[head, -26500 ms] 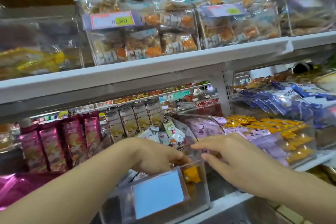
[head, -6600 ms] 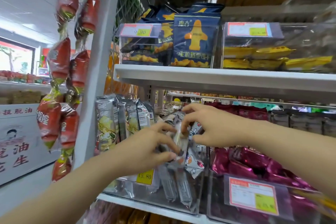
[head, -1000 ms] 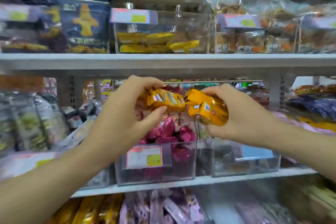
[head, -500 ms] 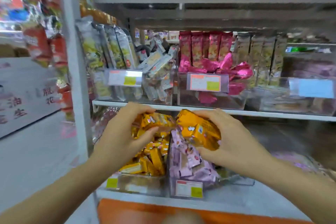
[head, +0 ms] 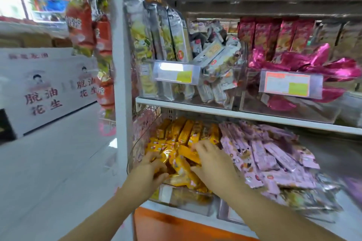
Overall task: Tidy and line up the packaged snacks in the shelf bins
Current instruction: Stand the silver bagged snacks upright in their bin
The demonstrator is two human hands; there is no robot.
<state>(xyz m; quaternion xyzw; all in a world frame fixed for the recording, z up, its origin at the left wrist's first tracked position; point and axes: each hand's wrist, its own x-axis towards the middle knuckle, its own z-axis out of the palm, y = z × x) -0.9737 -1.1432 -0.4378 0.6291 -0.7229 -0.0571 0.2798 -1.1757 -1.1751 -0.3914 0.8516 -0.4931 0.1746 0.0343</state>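
1 white carton printed with red characters (head: 45, 88) stands on the floor at far left, beside a hanging strip of red snack bags (head: 80, 25) fixed to the white shelf upright (head: 119, 64).

On the upper shelf, a clear plastic bin (head: 186, 96) holds tall grey-and-green packets (head: 156, 35) standing upright in a row. Loose grey-white packets (head: 215, 58) are tumbled at its right. Next to it, a second clear bin (head: 293, 111) holds crumpled magenta foil packets (head: 305, 64).

On the lower shelf, the yellow-orange foil snack packets (head: 186, 133) fill the leftmost clear curved bin (head: 182, 197), some upright at the back and others heaped at the front. Both hands are inside this bin.

The left hand (head: 150, 170) curls its fingers and thumb round packets at the front of the heap. The right hand (head: 213, 162) arches over the packets with its thumb against 1 of them, but blur hides whether it grips.

To the right, pale pink packets (head: 264, 152) lie stacked aslant in the neighbouring clear bin (head: 225, 211).
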